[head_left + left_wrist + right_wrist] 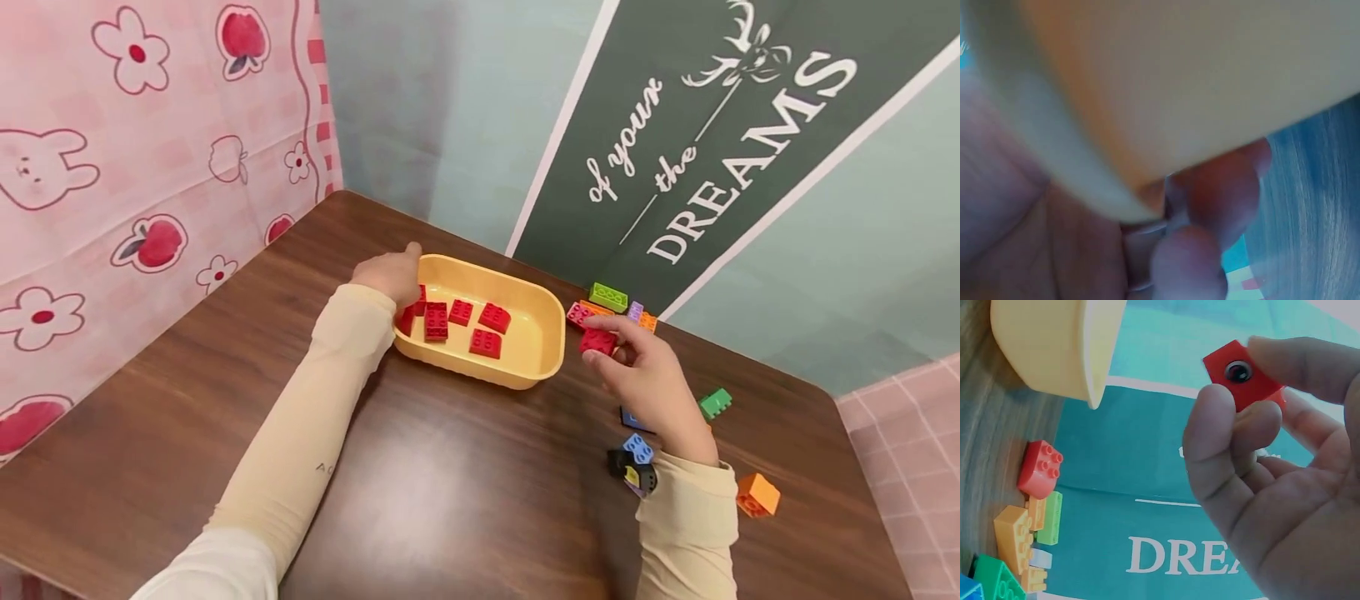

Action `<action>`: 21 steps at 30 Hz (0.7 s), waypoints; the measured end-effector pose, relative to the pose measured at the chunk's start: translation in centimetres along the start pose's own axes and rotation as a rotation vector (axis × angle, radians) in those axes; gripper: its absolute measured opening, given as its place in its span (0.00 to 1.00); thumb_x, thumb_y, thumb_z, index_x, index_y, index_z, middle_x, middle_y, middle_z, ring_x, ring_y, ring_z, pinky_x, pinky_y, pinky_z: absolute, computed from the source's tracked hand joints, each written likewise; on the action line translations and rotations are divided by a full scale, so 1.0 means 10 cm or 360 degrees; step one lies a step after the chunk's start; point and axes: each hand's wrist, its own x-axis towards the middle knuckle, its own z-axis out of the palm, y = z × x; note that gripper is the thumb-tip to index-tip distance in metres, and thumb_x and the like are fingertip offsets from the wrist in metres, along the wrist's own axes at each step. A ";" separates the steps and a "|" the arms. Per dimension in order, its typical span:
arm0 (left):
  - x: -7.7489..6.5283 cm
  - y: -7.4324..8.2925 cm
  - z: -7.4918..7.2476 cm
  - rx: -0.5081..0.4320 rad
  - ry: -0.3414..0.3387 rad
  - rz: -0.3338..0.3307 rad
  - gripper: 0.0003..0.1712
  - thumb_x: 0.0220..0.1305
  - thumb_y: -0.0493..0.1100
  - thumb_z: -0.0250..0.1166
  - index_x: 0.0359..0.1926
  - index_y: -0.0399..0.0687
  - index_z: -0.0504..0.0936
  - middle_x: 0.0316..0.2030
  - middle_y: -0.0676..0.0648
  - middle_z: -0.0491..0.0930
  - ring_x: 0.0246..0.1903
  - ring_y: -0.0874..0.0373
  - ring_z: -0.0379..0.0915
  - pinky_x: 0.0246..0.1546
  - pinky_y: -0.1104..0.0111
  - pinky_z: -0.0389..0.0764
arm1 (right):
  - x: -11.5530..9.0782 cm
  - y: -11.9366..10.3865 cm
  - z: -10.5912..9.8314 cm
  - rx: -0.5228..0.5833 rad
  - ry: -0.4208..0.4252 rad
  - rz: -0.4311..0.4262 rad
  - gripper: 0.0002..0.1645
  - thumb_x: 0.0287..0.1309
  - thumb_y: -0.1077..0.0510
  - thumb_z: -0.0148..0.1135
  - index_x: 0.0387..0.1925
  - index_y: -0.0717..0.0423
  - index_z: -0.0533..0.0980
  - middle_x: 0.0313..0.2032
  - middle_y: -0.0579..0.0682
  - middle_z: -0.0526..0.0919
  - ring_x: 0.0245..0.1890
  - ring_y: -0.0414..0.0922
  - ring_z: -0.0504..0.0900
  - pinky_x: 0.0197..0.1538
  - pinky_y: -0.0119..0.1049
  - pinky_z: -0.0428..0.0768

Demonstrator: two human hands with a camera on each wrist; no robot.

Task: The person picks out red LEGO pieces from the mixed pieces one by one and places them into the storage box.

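A yellow tray (542, 333) stands on the brown table (450, 483) with several red bricks (437, 321) inside it. My left hand (390, 277) grips the tray's left rim; the left wrist view shows its fingers (1216, 200) curled under the blurred yellow rim (1166, 81). Just right of the tray, my right hand (611, 348) is raised above the table and pinches a red brick (597, 340). The right wrist view shows that brick (1241, 378) has a printed eye and sits between thumb and fingers, with the tray (1054, 347) to its upper left.
Loose bricks lie right of the tray: a green one (607, 296) and pink and orange ones (588, 312) by the wall, another green (716, 403), blue (639, 448), black-and-yellow (633, 477) and orange (757, 495) nearer me. A lettered wall backs the table.
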 end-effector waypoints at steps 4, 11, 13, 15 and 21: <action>0.00 0.02 -0.02 -0.0022 -0.0039 -0.0014 0.41 0.62 0.42 0.60 0.72 0.46 0.52 0.52 0.39 0.76 0.42 0.46 0.74 0.41 0.55 0.79 | 0.01 -0.07 0.05 0.0000 0.0139 -0.0048 0.25 0.60 0.47 0.63 0.57 0.50 0.76 0.35 0.51 0.80 0.32 0.47 0.75 0.31 0.29 0.76; 0.03 0.04 0.01 -0.0031 -0.0121 -0.0031 0.43 0.63 0.42 0.58 0.75 0.48 0.49 0.54 0.40 0.76 0.42 0.47 0.75 0.37 0.59 0.78 | 0.18 -0.19 0.24 0.0135 0.0125 -0.0103 0.29 0.63 0.41 0.58 0.56 0.56 0.73 0.43 0.54 0.83 0.33 0.47 0.81 0.37 0.26 0.81; 0.04 0.06 0.02 -0.0013 -0.0125 -0.0031 0.44 0.63 0.43 0.58 0.76 0.49 0.48 0.56 0.40 0.75 0.44 0.47 0.74 0.39 0.58 0.78 | 0.24 -0.26 0.32 0.0148 0.0082 -0.0112 0.30 0.62 0.39 0.56 0.56 0.55 0.72 0.41 0.53 0.83 0.31 0.48 0.81 0.36 0.30 0.81; 0.04 0.07 0.02 -0.0004 -0.0121 -0.0026 0.44 0.63 0.44 0.59 0.76 0.48 0.48 0.57 0.41 0.75 0.45 0.48 0.73 0.44 0.57 0.78 | 0.32 -0.33 0.41 0.0118 0.0040 -0.0121 0.30 0.61 0.37 0.57 0.54 0.53 0.72 0.40 0.52 0.84 0.31 0.50 0.80 0.36 0.35 0.81; 0.03 0.02 0.01 -0.0004 -0.0088 -0.0024 0.43 0.63 0.46 0.59 0.76 0.48 0.50 0.58 0.42 0.75 0.47 0.49 0.72 0.49 0.54 0.77 | 0.63 -0.53 0.71 -0.0149 -0.0205 -0.0080 0.28 0.55 0.39 0.65 0.52 0.49 0.74 0.43 0.49 0.83 0.39 0.49 0.79 0.40 0.44 0.81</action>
